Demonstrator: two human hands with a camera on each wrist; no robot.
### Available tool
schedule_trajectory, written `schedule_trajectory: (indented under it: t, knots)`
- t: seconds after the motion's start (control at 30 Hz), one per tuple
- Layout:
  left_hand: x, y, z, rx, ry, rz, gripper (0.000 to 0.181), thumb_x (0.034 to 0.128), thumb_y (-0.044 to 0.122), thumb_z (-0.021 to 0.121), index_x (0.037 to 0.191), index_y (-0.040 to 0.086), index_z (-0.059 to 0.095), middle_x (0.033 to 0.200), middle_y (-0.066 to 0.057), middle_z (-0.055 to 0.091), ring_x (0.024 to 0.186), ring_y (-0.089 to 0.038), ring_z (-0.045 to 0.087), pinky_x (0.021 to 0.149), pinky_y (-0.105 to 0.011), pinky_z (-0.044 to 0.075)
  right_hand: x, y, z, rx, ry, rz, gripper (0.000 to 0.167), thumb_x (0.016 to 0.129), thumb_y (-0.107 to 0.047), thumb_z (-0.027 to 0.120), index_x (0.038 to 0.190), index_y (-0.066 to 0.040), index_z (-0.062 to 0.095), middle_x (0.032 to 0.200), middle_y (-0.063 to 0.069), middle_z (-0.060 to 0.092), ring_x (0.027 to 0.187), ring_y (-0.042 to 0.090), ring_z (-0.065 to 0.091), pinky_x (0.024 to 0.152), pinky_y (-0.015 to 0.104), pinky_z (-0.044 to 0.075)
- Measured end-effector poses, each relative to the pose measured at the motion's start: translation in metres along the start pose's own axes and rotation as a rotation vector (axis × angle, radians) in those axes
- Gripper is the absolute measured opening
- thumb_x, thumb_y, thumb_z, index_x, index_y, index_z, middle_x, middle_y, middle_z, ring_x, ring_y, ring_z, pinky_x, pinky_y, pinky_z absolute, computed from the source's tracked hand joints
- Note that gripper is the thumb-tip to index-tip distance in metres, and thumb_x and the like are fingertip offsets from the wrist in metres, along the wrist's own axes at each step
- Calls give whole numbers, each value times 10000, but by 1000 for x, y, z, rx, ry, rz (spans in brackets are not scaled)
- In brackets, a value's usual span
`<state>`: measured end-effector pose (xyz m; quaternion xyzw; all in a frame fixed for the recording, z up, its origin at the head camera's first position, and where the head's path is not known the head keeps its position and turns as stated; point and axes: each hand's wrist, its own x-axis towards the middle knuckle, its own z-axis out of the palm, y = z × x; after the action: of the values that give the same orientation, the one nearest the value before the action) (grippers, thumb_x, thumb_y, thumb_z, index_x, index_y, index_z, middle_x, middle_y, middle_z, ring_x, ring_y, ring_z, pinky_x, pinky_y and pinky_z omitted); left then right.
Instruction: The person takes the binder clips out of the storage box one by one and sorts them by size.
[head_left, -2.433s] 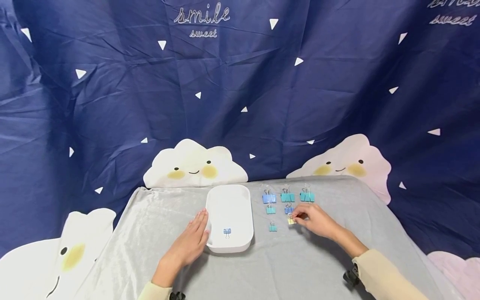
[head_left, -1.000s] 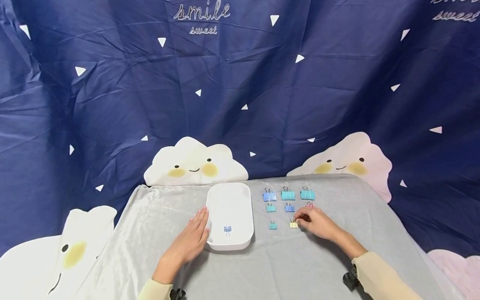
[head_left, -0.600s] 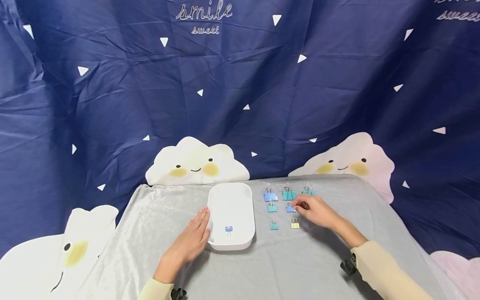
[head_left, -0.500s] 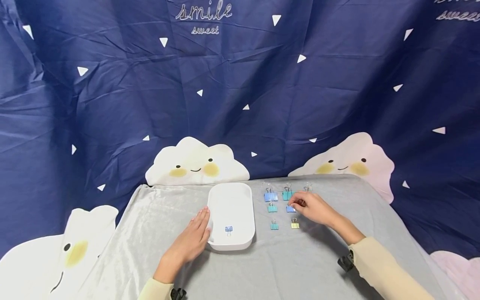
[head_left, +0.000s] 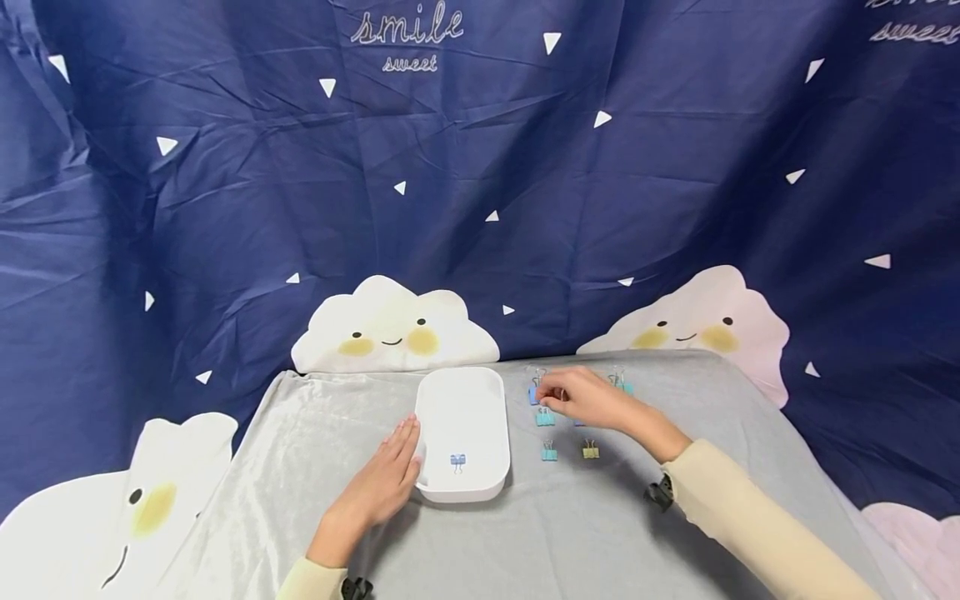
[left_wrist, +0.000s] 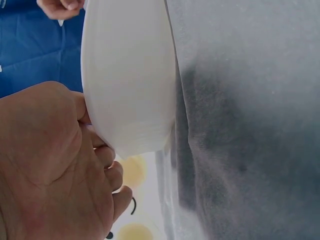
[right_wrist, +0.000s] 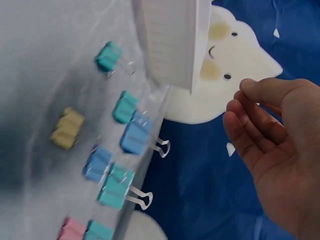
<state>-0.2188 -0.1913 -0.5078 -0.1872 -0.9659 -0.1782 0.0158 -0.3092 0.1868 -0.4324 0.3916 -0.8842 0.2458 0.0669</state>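
My left hand [head_left: 382, 475] rests its extended fingers along the left wall of a white plastic tray [head_left: 462, 493]. A small blue binder clip [head_left: 457, 459] lies inside near its front. My right hand [head_left: 588, 400] hovers over the back rows of binder clips, near the large blue clip [head_left: 533, 394]. In the right wrist view its thumb and fingers are loosely bent, and nothing shows between them. A yellow clip [right_wrist: 67, 127], a pink clip [right_wrist: 72, 229], a small blue clip [right_wrist: 97, 162] and several teal clips, one large [right_wrist: 115, 186], lie on the cloth.
Grey cloth [head_left: 525, 533] covers the table. Behind its back edge hangs a dark blue curtain [head_left: 450, 208] with printed clouds. Small teal clips [head_left: 550, 451] stand just right of the tray.
My right hand has set the yellow clip down in the front row, let go, and moved back and left across the clips. My left hand has stayed at the tray.
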Motion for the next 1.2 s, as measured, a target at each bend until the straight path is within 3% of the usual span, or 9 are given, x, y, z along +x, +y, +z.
schedule_trajectory:
  t: [0.2,0.4,0.63,0.83,1.0,1.2]
  knots:
    - [0,1,2,0,13,0,587,1155,235,399,1655,-50,286,1760,-193,255,1635,-400,254,1333,-580,264,24,-16,4,-3,-83,-69,122,993,-70,723,1017,-167,793,964,-68,745,781,2,601,717,217,569]
    - [-1,1,1,-1,11,5,595,1153,236,408,1656,-53,277,1758,-199,251,1632,-405,258,1328,-592,270,45,-30,14,-24,-156,-151,115,995,-65,717,1025,-147,792,944,-42,731,811,22,622,744,211,574]
    - [-1,1,2,-41,63,46,589,1140,214,421,1630,-94,310,1725,-258,300,1589,-486,308,1285,-662,296,64,-46,24,-63,-211,-212,97,989,-79,729,1009,-155,786,916,-61,714,815,35,634,741,193,558]
    - [0,-2,5,-29,66,43,590,1144,214,411,1643,-76,291,1736,-240,287,1601,-461,296,1298,-636,295,78,-56,36,-73,-254,-284,93,969,-47,739,995,-128,776,919,-29,725,829,61,651,749,175,556]
    - [0,0,5,-37,70,43,582,1140,204,426,1635,-81,312,1727,-247,307,1591,-474,312,1281,-657,307,85,-64,49,-100,-311,-299,88,972,-53,755,1023,-119,781,958,-9,750,859,78,679,781,168,572]
    - [2,-4,9,1,71,31,588,1151,235,420,1649,-52,301,1742,-211,292,1610,-422,304,1316,-593,294,92,-69,65,-107,-383,-306,138,984,-25,735,1098,-90,776,1069,20,773,945,92,719,858,187,593]
